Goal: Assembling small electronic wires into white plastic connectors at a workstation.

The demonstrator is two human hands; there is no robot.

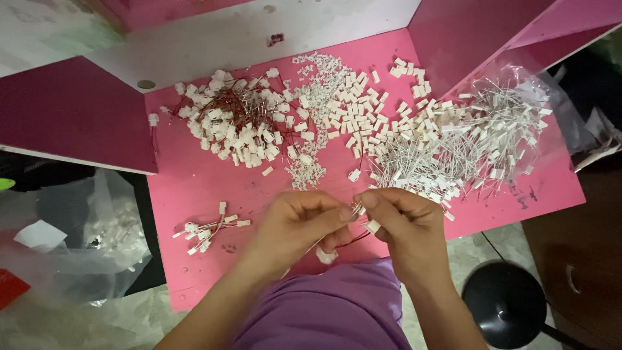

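My left hand (299, 223) and my right hand (403, 223) meet fingertip to fingertip over the near edge of a pink table (194, 181). Together they pinch a small white connector with thin wires (357, 209). Another white connector (373, 226) rests against my right palm, and a red wire (353, 240) hangs below the hands. A further white piece (326, 256) shows under my left hand.
Heaps of white connectors lie on the table: one with red wires (233, 120), loose housings (353, 110), tiny white bits (311, 84) and a white-wired heap on clear plastic (453, 139). A small finished bundle (207, 230) sits left. Clear bags (78, 240) and a black stool (505, 304) stand beside.
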